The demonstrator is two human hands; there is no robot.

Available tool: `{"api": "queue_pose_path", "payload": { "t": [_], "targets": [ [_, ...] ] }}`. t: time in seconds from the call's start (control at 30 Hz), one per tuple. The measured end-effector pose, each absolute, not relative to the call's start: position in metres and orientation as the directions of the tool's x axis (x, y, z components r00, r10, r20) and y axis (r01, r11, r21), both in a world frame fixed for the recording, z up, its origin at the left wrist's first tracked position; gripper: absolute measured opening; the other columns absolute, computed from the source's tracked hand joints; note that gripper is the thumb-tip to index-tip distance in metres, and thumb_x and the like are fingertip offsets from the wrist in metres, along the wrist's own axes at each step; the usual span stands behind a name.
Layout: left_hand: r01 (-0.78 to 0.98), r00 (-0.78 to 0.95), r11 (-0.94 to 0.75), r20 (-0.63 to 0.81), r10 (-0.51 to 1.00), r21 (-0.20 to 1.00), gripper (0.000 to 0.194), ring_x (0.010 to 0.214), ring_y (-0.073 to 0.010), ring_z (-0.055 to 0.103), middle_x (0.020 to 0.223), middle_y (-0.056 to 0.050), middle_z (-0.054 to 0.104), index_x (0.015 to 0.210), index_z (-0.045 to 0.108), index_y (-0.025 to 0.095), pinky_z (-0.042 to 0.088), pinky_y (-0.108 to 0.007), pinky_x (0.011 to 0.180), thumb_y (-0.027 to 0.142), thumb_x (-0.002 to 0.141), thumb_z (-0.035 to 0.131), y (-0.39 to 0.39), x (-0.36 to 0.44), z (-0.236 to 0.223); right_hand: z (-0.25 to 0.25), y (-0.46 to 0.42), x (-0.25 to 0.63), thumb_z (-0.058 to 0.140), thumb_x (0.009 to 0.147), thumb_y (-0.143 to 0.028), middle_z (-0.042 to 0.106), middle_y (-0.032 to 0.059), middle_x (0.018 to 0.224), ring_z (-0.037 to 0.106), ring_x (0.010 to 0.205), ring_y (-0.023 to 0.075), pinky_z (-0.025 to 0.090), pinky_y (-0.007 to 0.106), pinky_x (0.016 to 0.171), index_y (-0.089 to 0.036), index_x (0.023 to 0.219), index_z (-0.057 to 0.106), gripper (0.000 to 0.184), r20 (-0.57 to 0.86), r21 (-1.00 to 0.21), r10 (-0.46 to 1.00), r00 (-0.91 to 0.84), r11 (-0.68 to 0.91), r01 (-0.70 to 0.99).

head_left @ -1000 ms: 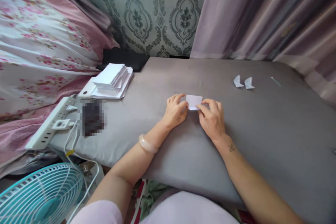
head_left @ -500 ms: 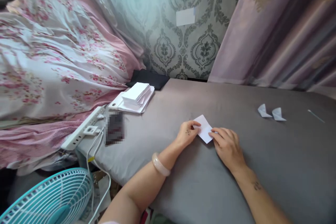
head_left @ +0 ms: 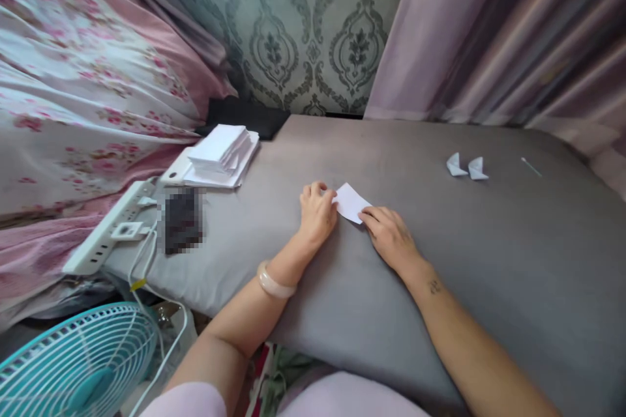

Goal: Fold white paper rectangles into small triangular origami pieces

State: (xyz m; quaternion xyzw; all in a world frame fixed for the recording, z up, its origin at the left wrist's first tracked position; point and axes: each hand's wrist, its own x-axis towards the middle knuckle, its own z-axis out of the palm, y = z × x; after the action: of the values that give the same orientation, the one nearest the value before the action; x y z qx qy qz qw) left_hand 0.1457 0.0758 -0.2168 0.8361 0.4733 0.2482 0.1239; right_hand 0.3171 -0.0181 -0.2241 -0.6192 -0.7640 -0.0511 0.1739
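A small white paper slip lies on the grey padded surface, tilted like a diamond. My left hand is curled, its fingertips pinching the slip's left corner. My right hand presses its fingertips on the slip's lower right edge, fingers bent together. A pale bangle sits on my left wrist.
Two folded white paper pieces lie at the right back, with a thin stick beyond. A stack of white slips rests at the left, beside a power strip and a dark blurred item. A teal fan stands lower left.
The slip has turned from a level rectangle to a tilted diamond between my fingers. The camera view swung up and back down.
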Motion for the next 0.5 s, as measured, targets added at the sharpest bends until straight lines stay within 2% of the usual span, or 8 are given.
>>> {"api": "queue_pose_path", "payload": {
  "t": [0.1,0.17,0.33,0.5],
  "targets": [
    [0.646,0.567,-0.611,0.248,0.785,0.457,0.025,0.1,-0.023,0.053,0.106,-0.01,0.062,0.103,0.063,0.017,0.043,-0.038,0.092,0.017,0.092,0.041,0.068,0.145,-0.209,-0.222,-0.019,0.316,0.044,0.094,-0.016,0.065,0.0093,0.117,0.055,0.105,0.0236,0.044,0.038,0.089,-0.018,0.115,0.065,0.03,0.292,-0.174,0.944,-0.154,0.211,0.962],
    [0.615,0.623,-0.632,0.201,0.756,0.472,0.025,0.098,-0.0221,0.055,0.103,-0.01,0.063,0.101,0.064,0.016,0.045,-0.036,0.091,0.014,0.091,0.041,0.062,0.146,-0.209,-0.221,-0.019,0.317,0.044,0.095,-0.019,0.064,0.0107,0.12,0.055,0.104,0.0239,0.045,0.038,0.089,-0.017,0.116,0.065,0.029,0.285,-0.216,0.95,-0.129,0.195,0.957],
    [0.651,0.602,-0.578,0.129,0.788,0.492,0.022,0.101,-0.0236,0.057,0.104,-0.013,0.064,0.094,0.066,0.014,0.047,-0.036,0.091,0.012,0.086,0.046,0.057,0.148,-0.217,-0.222,-0.015,0.32,0.047,0.095,-0.026,0.064,0.0107,0.119,0.056,0.105,0.0239,0.047,0.041,0.091,-0.019,0.115,0.067,0.029,0.279,-0.361,0.958,-0.06,0.163,0.918],
    [0.656,0.542,-0.513,0.127,0.831,0.554,0.016,0.095,-0.0224,0.06,0.098,-0.011,0.066,0.089,0.069,0.015,0.048,-0.036,0.089,0.016,0.085,0.053,0.061,0.149,-0.217,-0.226,-0.006,0.324,0.048,0.094,-0.033,0.067,0.007,0.115,0.058,0.106,0.0222,0.046,0.039,0.092,-0.023,0.1,0.073,0.028,0.233,-0.521,0.969,0.079,0.056,0.852]
  ]
}}
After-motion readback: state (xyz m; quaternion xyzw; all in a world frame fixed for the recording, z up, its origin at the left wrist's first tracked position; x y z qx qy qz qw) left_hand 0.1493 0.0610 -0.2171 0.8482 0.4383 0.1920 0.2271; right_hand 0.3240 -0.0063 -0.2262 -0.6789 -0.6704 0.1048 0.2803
